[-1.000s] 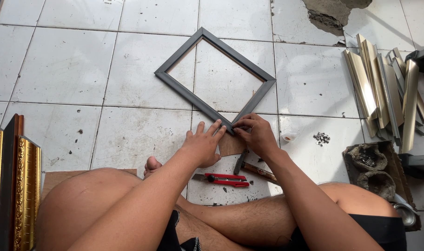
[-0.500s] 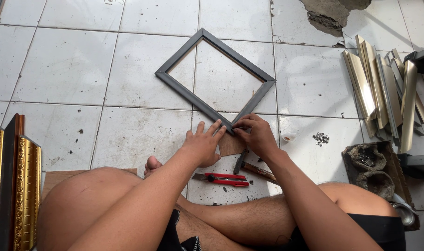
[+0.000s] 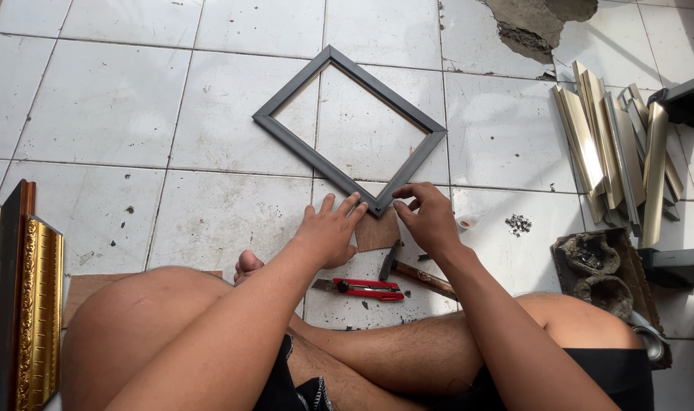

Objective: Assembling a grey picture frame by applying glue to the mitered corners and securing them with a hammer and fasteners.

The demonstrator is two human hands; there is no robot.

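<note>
A dark grey frame (image 3: 347,125) is laid flat on the tiled floor (image 3: 103,99), turned like a diamond, its near corner pointing at the seated person. The left hand (image 3: 330,228) is spread flat, fingers open, with its fingertips touching that corner from the left. The right hand (image 3: 427,217) is set at the corner from the right, fingers curled narrowly; whether something small is pinched there cannot be told. A brown pad (image 3: 376,230) is seen under the corner, between the hands. A hammer (image 3: 412,272) and a red knife (image 3: 360,288) are laid just behind the hands, near the legs. Gold mouldings (image 3: 621,148) are piled at the right, well apart.
</note>
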